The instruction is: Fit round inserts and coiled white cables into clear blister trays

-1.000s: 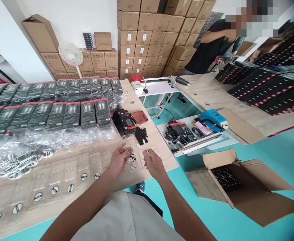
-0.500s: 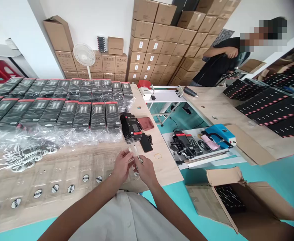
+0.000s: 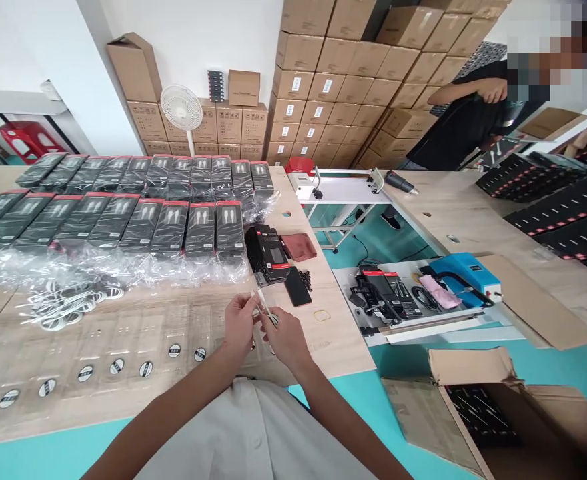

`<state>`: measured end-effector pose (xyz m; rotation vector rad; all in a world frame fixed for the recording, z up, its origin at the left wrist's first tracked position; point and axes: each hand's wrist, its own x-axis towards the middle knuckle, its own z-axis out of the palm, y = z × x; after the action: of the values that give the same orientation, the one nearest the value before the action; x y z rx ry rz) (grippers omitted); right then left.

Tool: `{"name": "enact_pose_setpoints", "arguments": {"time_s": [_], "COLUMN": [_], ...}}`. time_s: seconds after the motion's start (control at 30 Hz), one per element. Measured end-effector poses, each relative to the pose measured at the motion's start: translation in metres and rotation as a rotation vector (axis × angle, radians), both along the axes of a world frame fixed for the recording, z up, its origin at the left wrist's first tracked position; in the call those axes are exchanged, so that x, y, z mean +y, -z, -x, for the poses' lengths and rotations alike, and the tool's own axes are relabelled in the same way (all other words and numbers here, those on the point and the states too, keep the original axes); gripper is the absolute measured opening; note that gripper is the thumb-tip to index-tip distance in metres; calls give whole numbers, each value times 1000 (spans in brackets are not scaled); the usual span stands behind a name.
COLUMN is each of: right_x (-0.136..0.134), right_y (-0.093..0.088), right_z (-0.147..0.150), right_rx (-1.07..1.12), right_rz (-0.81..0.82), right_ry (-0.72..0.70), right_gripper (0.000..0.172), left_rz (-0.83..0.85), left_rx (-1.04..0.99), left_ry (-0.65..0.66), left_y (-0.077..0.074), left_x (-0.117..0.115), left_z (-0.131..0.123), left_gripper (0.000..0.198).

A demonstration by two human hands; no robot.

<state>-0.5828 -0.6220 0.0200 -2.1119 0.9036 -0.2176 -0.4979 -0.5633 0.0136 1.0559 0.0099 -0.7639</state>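
Observation:
Both hands are close together over the table's near right part, gripping one white cable (image 3: 263, 301) whose ends point up and away from me. My left hand (image 3: 240, 321) pinches it between thumb and fingers. My right hand (image 3: 286, 337) is closed round it, and part of the cable shows by the fingers. Left of them lies a loose pile of white cables (image 3: 68, 305). Clear plastic trays (image 3: 138, 337) with round black-and-white stickers lie in rows nearer me. Beyond the hands are black packaging boxes (image 3: 273, 257) and a dark phone-like slab (image 3: 298, 288).
Rows of film-wrapped black boxes (image 3: 202, 230) fill the table's back. A brown cloth (image 3: 299, 247), small black pieces (image 3: 305, 279) and a rubber band (image 3: 322, 315) lie to the right. An open carton (image 3: 413, 407) stands low right. Another person (image 3: 466, 110) stands at a far table.
The view has turned slightly, so the surroundings sit further right at the back. My hands have drawn closer together on the white cable, which both still hold.

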Motion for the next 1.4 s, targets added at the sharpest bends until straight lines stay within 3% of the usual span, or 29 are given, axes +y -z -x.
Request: {"name": "enact_pose_setpoints", "arguments": {"time_s": [0.1,0.2,0.33,0.53,0.7,0.93,1.1,1.3,1.4], "right_x": [2,4,4,1,-8,-10,-7,-2,2], "right_y": [4,7,3,-14,-21,-34,-39,-36,-39], "right_z": [-3,-6,-2,10,10,11,11,11,11], "right_rx": [137,172,36,-175,-413,-456,-399,-281,-254], "right_rz": [241,257,189,438,245,65,101,197,229], "right_ry": [-16,-35,-30,19,46,95,94,60,62], "right_gripper": [19,18,24,25,21,12,10,16,17], "left_rz": [-21,-68,-21,130,216,294,320,135,120], "left_rx": [39,46,-25,-15,38,78,100,67,16], "left_ry": [-46,-57,-31,27,130,243,257,162,135], "left_y": [5,9,4,-14,-26,-30,-35,-44,-46], "left_x": [1,1,3,8,13,19,23,18,15], "left_z": [-3,-7,-13,-12,-10,-11,-9,-2,1], "left_gripper": [37,37,34,33,34,30,25,26,27]}}
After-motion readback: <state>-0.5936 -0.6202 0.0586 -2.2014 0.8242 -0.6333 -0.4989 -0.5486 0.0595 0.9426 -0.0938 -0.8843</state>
